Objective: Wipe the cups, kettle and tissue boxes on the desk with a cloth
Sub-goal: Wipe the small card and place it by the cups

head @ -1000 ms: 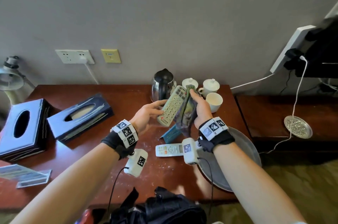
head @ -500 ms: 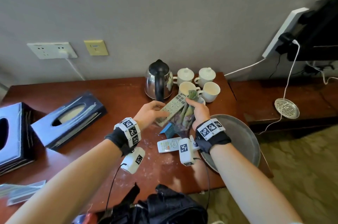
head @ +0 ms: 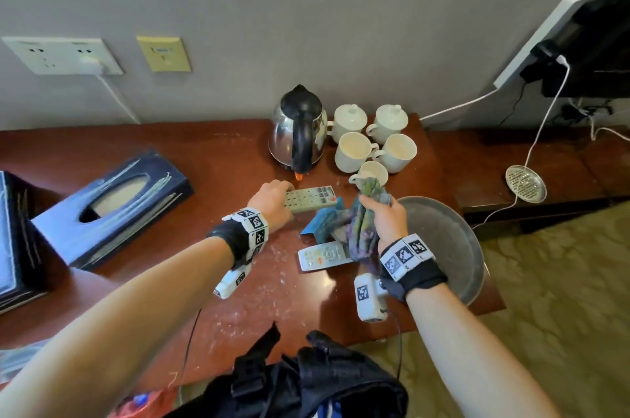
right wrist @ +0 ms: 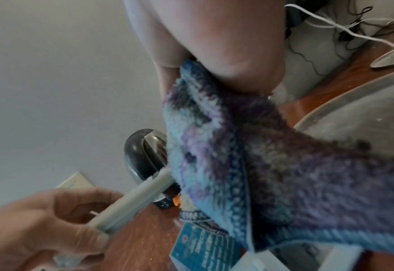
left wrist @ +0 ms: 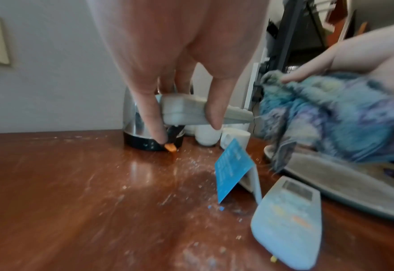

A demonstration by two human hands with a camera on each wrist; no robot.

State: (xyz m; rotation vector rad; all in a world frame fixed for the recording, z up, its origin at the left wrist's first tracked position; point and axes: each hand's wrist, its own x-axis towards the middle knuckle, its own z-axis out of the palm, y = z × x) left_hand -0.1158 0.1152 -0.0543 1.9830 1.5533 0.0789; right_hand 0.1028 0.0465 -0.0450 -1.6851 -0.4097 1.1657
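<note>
Lowered: remote (head: 308, 198) in left grip (head: 272, 202) | right grip (head: 387, 223) clutches cloth (head: 361, 230) | kettle (head: 300, 131) behind

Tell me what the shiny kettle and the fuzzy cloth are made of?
The shiny silver kettle with black handle looks like polished metal: its body mirrors the room; the handle seems plastic. The blue-purple fuzzy cloth held by the right hand looks like soft looped terry, probably cotton or microfibre.

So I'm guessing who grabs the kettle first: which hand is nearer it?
Left. The left hand holds a remote just before the kettle; the right hand, gripping the cloth, sits farther right.
</note>
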